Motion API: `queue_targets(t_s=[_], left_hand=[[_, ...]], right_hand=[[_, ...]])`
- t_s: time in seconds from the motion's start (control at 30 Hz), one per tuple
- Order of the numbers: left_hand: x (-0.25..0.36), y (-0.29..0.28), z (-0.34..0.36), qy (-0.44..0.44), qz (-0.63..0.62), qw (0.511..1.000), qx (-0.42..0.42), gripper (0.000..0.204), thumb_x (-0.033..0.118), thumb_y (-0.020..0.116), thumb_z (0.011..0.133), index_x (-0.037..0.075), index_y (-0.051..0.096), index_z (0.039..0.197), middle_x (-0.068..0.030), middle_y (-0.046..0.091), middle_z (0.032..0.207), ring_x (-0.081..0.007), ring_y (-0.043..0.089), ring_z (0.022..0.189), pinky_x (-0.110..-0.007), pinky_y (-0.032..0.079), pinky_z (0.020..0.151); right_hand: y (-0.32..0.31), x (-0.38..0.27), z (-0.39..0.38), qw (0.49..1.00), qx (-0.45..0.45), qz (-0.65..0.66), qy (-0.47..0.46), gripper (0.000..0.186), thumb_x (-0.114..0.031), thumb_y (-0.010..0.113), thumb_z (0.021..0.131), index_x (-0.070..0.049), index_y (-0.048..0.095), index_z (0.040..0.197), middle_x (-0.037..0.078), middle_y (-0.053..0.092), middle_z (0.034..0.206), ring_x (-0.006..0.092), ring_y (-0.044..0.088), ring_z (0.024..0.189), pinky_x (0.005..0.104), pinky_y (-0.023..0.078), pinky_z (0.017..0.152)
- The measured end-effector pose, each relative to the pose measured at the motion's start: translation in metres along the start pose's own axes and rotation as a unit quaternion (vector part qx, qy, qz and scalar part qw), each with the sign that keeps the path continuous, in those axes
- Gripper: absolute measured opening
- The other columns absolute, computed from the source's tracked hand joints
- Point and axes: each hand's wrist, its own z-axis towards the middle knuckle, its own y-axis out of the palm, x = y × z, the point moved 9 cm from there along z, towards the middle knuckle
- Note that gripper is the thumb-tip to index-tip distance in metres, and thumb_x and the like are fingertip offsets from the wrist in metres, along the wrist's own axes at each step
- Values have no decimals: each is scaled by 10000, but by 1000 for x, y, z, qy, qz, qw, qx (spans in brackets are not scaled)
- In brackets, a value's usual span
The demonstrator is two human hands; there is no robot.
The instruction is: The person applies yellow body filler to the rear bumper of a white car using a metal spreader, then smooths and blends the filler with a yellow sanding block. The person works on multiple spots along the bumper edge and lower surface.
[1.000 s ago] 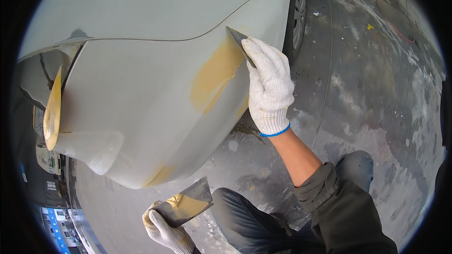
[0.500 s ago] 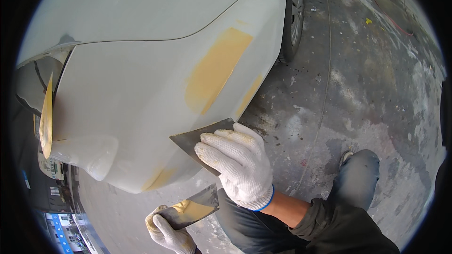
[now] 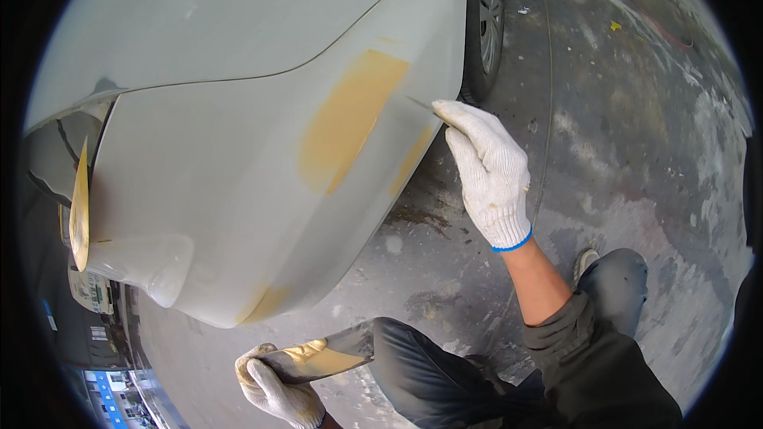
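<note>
In a white knit glove with a blue cuff edge, my right hand (image 3: 493, 171) pinches a thin dark putty spreader (image 3: 421, 103), seen nearly edge-on. Its blade lies at the lower part of a white car bumper (image 3: 214, 159), just right of a yellow putty patch (image 3: 354, 119); whether it touches the surface I cannot tell. Low in the view, my gloved left hand (image 3: 278, 389) grips a flat dark metal putty plate (image 3: 362, 342) with a lump of yellow putty (image 3: 318, 353) on it. Smaller putty patches mark the bumper's lower edge (image 3: 413, 159) and near corner (image 3: 266, 302).
A car wheel (image 3: 485, 24) stands beyond the bumper. Yellow masking (image 3: 79, 206) sticks out at the left. My bent knees (image 3: 616, 286) are over the stained concrete floor (image 3: 620, 151). A red hose (image 3: 664, 32) lies at the far right.
My right hand has moved up and away toward the wheel, bringing the spreader from the near part of the bumper to beside the large putty patch. The left hand has dropped slightly.
</note>
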Motion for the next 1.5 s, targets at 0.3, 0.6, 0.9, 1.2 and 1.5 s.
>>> queue_targets(t_s=[0.3,0.6,0.9,1.2,1.5], left_hand=[[-11,-10,-9,-10,-11,1000,25,286,258,485,1119,-15,559,1084,-172,666,776,-280,710,672,-383,623,695],[-9,-26,-12,-9,-2,997,83,274,264,528,1104,-2,582,1068,-98,608,851,-193,657,750,-328,590,701],[-6,-20,-13,20,89,996,2,244,230,543,1086,9,606,1004,-55,580,861,-125,565,726,-262,492,674],[-11,26,-17,32,83,996,16,270,244,514,1097,11,595,987,-50,554,843,-111,539,693,-245,443,645],[-22,26,-31,14,94,995,40,286,275,563,1071,4,587,985,-65,551,784,-132,549,604,-244,446,575]], right_hand=[[37,-9,36,991,103,19,-81,361,55,708,897,-40,737,1244,123,713,1275,286,658,1187,360,540,1032],[77,-88,-37,995,25,58,-77,399,-54,705,776,-92,745,1171,87,688,1235,327,634,1104,467,520,975],[53,-95,-99,907,-271,306,102,338,-132,691,934,-98,735,1268,66,725,1240,246,674,1113,395,535,996],[44,49,-125,733,-199,427,492,335,-188,605,1054,46,666,1285,105,712,1177,173,667,1049,322,534,943],[7,80,30,990,88,101,48,315,-9,612,981,-20,707,1281,99,728,1259,229,661,1176,345,518,1038]])
